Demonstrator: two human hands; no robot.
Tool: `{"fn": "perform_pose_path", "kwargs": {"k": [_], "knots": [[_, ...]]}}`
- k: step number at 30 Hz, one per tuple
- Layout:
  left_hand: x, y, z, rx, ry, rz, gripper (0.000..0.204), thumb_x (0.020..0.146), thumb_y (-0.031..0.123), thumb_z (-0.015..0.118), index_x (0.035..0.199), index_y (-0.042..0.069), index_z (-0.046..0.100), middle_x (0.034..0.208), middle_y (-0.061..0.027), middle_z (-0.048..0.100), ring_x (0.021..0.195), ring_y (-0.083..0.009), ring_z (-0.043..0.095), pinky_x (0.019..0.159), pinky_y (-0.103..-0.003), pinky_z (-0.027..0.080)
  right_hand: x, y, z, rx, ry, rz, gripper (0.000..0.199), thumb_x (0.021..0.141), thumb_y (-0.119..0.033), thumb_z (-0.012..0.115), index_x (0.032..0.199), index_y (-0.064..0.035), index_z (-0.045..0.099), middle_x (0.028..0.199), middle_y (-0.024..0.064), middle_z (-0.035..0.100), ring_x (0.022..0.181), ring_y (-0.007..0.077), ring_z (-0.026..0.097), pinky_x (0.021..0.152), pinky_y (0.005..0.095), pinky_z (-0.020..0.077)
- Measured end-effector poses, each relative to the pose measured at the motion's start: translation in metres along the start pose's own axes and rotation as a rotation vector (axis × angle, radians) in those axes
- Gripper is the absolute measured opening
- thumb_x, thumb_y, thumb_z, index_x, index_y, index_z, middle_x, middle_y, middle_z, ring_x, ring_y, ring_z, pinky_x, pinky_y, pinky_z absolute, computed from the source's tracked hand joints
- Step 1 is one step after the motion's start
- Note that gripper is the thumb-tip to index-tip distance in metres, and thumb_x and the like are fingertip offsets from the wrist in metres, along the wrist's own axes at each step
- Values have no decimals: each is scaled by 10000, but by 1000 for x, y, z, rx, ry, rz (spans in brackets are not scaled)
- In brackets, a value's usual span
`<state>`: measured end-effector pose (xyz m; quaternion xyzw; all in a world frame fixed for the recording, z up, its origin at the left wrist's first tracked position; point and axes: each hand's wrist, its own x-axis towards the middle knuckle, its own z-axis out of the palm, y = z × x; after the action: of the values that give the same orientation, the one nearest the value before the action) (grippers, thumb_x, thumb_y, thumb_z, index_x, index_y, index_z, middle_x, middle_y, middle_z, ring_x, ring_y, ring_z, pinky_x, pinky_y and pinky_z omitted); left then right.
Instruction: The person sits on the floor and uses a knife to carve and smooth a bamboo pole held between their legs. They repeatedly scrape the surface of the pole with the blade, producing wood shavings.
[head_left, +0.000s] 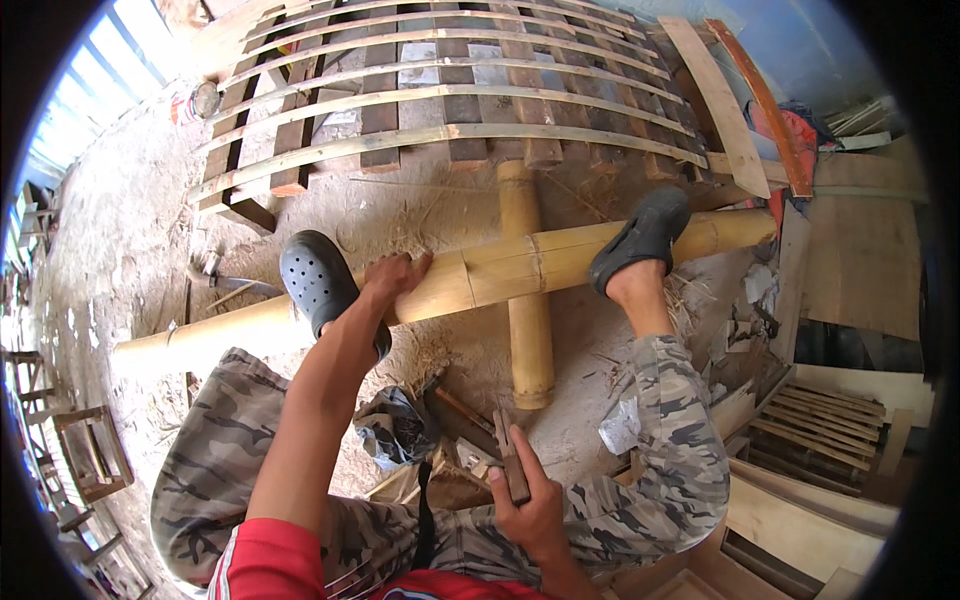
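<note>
A thick yellow bamboo pole lies across a second bamboo piece on the ground, its right end raised higher in view. My left hand grips the pole from above, fingers bent over it beside my left clog. My right clog presses on the pole farther right. Near my lap, my right hand is closed around a short brown wooden piece with a narrow greyish tip; its exact kind is unclear. The right hand is apart from the pole.
A slatted frame of bamboo strips on dark beams stands ahead. A hammer and a black plastic bag lie between my legs. A curved blade with a handle rests at left. Boards and slatted wood crowd the right side.
</note>
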<state>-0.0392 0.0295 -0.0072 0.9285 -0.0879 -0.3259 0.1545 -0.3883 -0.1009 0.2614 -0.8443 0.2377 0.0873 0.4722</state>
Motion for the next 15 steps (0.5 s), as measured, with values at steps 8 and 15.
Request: {"fn": "perform_pose_path", "kwargs": {"k": [8,15], "knots": [[3,10,-2,13,-76,-82,724,1003,691,311,1333,170,691,1349,-231,663,1324,-410,583,1089,-516,451,154,42,55,86,219,-344,518,970,-114,657,1456,29,549,1280,259,699,1177,340,699,980,386,536],[-12,24,-24,71,-92,106,634,1030,602,293,1345,169,633,1299,-252,673,1253,-424,627,1061,-527,471,228,31,67,62,124,-119,583,929,-138,658,1495,-73,537,1353,249,655,1251,378,646,1026,390,510]]}}
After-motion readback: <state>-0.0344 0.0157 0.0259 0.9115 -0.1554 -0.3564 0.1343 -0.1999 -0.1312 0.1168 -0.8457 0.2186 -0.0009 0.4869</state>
